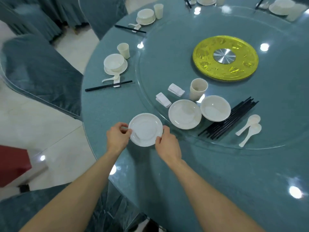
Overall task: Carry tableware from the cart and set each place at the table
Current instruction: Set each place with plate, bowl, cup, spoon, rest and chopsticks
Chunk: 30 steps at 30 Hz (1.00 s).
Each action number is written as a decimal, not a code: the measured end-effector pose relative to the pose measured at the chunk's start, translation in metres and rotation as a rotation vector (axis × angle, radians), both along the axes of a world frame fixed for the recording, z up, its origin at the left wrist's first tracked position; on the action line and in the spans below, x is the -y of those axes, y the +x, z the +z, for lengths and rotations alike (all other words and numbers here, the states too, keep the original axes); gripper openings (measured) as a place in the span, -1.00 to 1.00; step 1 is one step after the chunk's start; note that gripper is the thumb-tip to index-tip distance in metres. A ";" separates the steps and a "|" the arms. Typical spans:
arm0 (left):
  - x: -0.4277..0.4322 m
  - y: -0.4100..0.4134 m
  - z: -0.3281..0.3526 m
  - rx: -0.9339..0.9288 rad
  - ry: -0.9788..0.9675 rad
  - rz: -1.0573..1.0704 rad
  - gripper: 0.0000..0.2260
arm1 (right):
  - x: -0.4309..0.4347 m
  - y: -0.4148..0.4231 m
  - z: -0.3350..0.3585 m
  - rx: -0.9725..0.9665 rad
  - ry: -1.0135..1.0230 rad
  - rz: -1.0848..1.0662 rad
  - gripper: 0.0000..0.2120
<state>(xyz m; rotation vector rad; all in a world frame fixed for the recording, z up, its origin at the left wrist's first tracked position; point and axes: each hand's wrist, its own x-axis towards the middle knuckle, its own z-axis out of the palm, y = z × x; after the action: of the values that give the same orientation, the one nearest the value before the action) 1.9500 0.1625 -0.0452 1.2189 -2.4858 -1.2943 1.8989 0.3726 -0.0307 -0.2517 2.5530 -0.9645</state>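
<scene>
Cropped edges, covered rims, one blurred corner

The top edge is cutting through a white bowl-and-plate setting [206, 1] and the thin black chopsticks [187, 2] beside it, while the round teal worktop [234, 173] is running off the right and bottom edges. The left hand [117, 137] and right hand [168, 146] are covering opposite rims of the small white round plate [145, 129]. A blurred red object [13, 164] is sitting half outside the left edge, impossible to identify.

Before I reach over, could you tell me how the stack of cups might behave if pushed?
The stack of cups is tall and narrow, so it probably tips easily. Standing on the smooth glass turntable, it may also slide.
</scene>
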 end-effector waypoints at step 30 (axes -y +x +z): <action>-0.030 -0.085 0.042 0.076 -0.205 -0.416 -0.70 | -0.050 -0.039 0.027 -0.035 0.106 -0.094 -0.58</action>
<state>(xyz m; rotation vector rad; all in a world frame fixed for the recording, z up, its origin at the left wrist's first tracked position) 1.8646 0.1929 -0.0029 0.7440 -2.9485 -1.0385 1.8595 0.4221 -0.0036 -0.1212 2.6590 -0.8621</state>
